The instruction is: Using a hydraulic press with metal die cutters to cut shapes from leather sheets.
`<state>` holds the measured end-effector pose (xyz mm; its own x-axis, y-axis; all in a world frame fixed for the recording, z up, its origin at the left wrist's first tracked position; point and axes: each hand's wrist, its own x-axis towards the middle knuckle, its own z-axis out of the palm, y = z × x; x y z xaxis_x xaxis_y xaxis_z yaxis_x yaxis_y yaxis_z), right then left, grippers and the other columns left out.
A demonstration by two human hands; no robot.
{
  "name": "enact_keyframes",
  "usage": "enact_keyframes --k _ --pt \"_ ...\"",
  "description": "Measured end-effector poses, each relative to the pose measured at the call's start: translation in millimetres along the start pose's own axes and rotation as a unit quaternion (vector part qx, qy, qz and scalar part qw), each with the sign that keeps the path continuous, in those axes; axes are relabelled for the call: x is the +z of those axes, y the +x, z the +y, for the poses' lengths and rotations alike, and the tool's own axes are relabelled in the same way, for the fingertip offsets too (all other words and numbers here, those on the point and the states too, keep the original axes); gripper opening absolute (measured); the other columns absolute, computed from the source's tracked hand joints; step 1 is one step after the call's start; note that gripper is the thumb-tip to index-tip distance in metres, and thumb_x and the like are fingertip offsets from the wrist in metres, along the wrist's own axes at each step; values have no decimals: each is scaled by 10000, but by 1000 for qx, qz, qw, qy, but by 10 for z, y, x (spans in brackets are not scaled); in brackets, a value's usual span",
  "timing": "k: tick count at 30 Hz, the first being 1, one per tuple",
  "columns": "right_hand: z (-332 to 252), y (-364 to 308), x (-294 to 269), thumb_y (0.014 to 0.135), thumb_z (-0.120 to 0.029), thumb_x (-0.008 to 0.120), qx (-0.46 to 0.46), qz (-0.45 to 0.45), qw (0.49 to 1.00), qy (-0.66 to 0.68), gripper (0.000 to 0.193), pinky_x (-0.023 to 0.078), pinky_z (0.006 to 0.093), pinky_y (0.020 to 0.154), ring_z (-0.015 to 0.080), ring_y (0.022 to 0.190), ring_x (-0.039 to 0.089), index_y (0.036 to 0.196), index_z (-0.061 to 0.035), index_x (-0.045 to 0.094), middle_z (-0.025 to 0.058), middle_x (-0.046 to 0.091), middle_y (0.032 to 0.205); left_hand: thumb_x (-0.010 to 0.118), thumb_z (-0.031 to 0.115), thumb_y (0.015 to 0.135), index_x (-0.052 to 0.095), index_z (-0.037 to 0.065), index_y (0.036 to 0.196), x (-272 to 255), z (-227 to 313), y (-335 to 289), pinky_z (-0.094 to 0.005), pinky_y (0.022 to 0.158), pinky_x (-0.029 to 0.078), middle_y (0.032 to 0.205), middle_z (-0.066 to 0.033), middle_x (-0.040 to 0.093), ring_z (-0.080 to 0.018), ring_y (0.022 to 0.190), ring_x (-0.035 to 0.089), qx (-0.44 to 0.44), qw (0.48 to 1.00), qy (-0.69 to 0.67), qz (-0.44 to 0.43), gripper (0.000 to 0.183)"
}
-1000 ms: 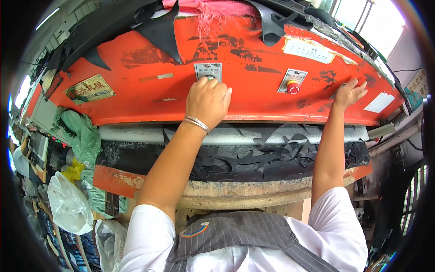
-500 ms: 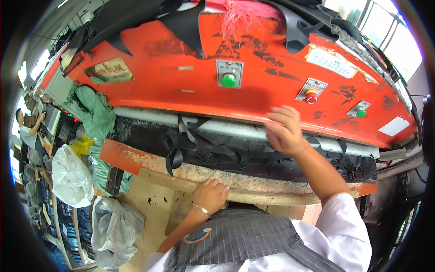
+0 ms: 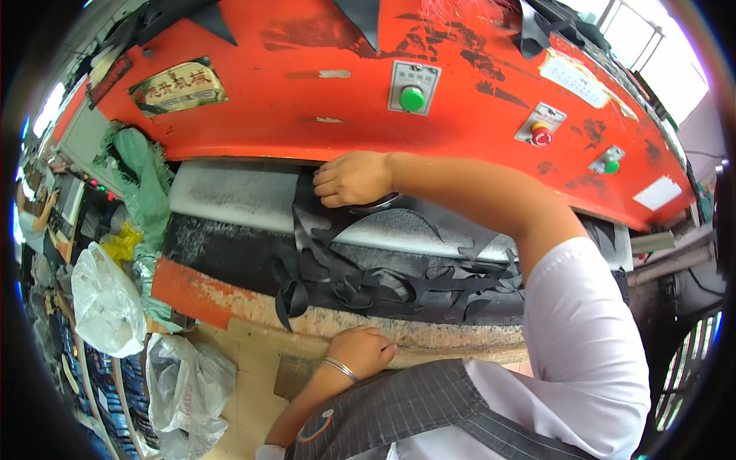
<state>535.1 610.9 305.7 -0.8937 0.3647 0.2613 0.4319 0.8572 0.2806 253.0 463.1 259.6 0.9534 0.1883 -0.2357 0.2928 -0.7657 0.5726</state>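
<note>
The black sheet [image 3: 310, 221] lies on the white board [image 3: 230, 193], its cut strips trailing over the front edge; the right hand [image 3: 353, 180] is curled over its left part, though the knuckles hide whether the fingertips are clamped on it or on the curved metallic rim [image 3: 385, 202] beside them. Expect light, limp material — take hold at a broad uncut margin, as narrow strips (thin, looped) may tear — while the left hand [image 3: 360, 351], fingers loosely curled, nothing visibly held, rests at the wooden front rail [image 3: 437, 336].
</note>
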Motion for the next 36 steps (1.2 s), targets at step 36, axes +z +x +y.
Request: enact_keyframes --k 36 --pt "-1073 -2252 132 784 -378 721 801 209 534 172 616 470 410 897 336 1000 628 1264 -34 545 203 605 1200 724 140 759 737 53 885 -853 -1690 2597 -366 778 441 803 -60 611 -247 816 557 49 934 1 355 154"
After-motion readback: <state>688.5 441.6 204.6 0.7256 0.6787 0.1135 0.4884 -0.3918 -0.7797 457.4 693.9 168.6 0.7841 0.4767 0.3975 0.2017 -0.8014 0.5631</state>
